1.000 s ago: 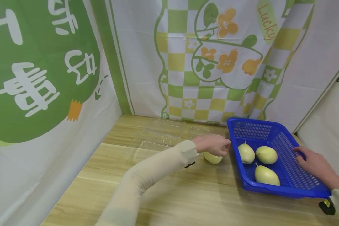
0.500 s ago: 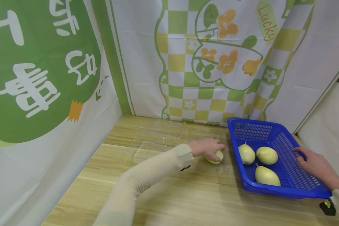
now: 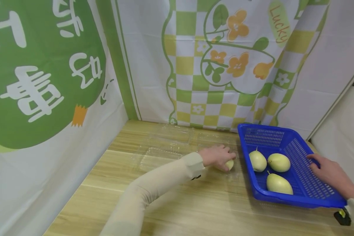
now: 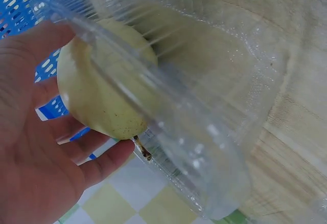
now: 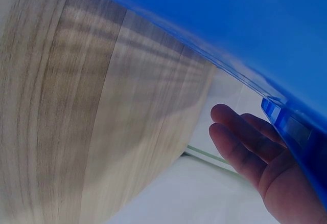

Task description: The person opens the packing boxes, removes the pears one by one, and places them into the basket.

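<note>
My left hand [image 3: 216, 156] grips a pale yellow pear [image 4: 104, 83], thumb on one side and fingers on the other. The pear sits against a clear plastic clamshell box [image 4: 204, 116], whose bent wall passes in front of it. Its stem points away from the palm in the left wrist view. In the head view the hand covers most of the pear. My right hand [image 3: 331, 172] rests at the right rim of a blue plastic basket [image 3: 297, 198]. Its fingers [image 5: 240, 142] extend loosely below the rim in the right wrist view; the thumb is hidden there.
Three more pears [image 3: 278, 162] lie inside the basket. Other clear plastic boxes [image 3: 162, 155] stand left of my left hand on the wooden table [image 3: 177, 206]. Printed curtains [image 3: 194, 75] hang behind and at both sides.
My left hand came back left from beside the basket and lowered over the pear, closing round it. Then it moved only slightly. The right hand and basket stayed in place.
</note>
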Demonstrator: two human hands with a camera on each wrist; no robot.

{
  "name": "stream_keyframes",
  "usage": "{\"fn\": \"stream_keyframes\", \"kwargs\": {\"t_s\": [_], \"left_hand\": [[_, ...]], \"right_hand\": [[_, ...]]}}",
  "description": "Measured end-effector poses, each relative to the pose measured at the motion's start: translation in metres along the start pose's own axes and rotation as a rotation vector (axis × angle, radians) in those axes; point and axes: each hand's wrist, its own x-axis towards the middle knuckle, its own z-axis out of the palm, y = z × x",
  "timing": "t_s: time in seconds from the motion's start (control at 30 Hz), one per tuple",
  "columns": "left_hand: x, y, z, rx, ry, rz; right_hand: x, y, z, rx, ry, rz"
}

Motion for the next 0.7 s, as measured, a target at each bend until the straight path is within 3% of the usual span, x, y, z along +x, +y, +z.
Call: {"fn": "stream_keyframes", "kwargs": {"t_s": [0.7], "left_hand": [[0.006, 0.002, 0.016, -0.082, 0.003, -0.057]], "right_hand": [[0.001, 0.002, -0.003, -0.003, -0.040, 0.006]]}}
